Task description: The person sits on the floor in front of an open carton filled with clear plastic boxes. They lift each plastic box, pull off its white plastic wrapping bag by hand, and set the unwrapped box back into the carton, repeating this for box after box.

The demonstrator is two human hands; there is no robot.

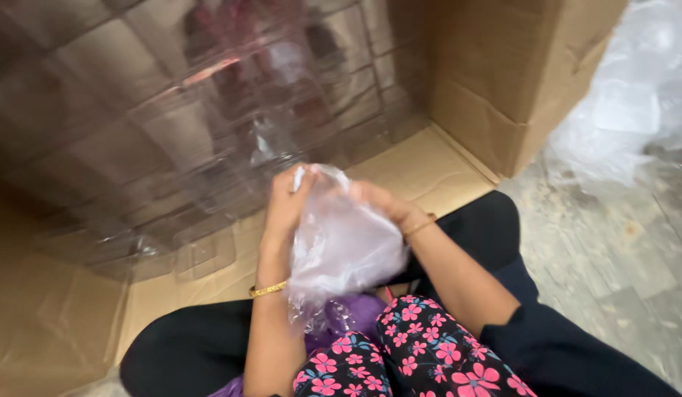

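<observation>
Hanging over the lap, a clear plastic bag (341, 246) is pinched at its top by the left hand (286, 202) and right hand (381, 202). Clear plastic trays (208, 132) lie stacked on flattened brown cardboard (422, 173); a cardboard box (510, 66) stands right.

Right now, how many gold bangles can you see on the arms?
2: one gold bangle on the left wrist, one thinner bangle on the right wrist, beside the clear plastic bag.

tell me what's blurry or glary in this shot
Head view: motion blur smears the clear plastic trays and the cardboard box; the hands and the clear plastic bag are soft too; the plastic pile at upper right looks washed out.
</observation>
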